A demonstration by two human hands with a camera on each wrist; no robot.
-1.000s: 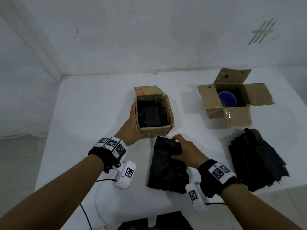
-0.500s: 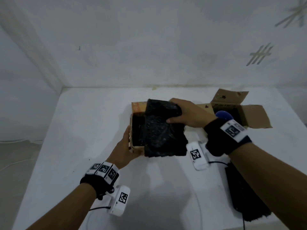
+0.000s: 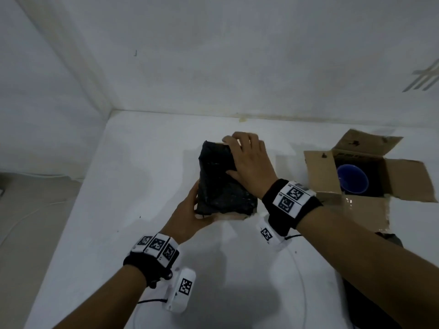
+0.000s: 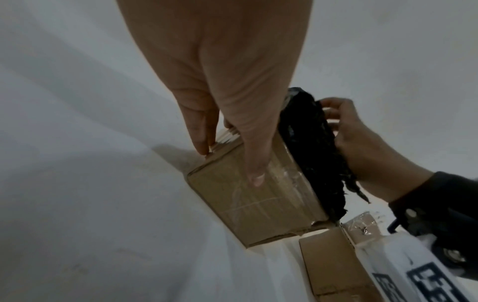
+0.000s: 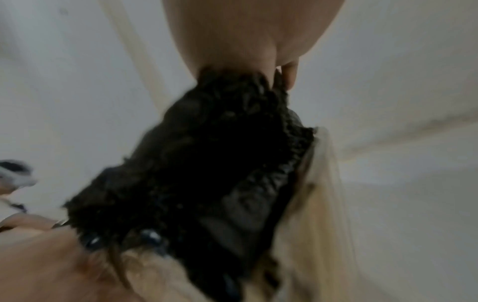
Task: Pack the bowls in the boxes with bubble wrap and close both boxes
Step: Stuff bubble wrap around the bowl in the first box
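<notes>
A small cardboard box [image 3: 234, 216] stands mid-table, almost wholly covered by a folded black bubble wrap sheet [image 3: 219, 186] lying over its open top. My right hand [image 3: 234, 155] grips the sheet's far end, fingers over the edge and thumb on the wrap. My left hand [image 3: 197, 203] holds the box's near-left corner. In the left wrist view the thumb lies on the box's taped face [image 4: 258, 204] and the fingers [image 4: 201, 139] on its side. What the box holds is hidden. To the right, a second box [image 3: 319, 172] stands open with a blue bowl [image 3: 352, 179] inside.
The white table [image 3: 142, 167] meets a white wall behind and a corner at the left. More black bubble wrap [image 3: 392, 241] lies at the right front, partly behind my right forearm. The open box's flaps [image 3: 413, 184] spread outward. Cables run off the table's front.
My right hand lifted the black sheet from the table in front of the small box and brought it down over the box's open top. The left hand kept its hold on the box.
</notes>
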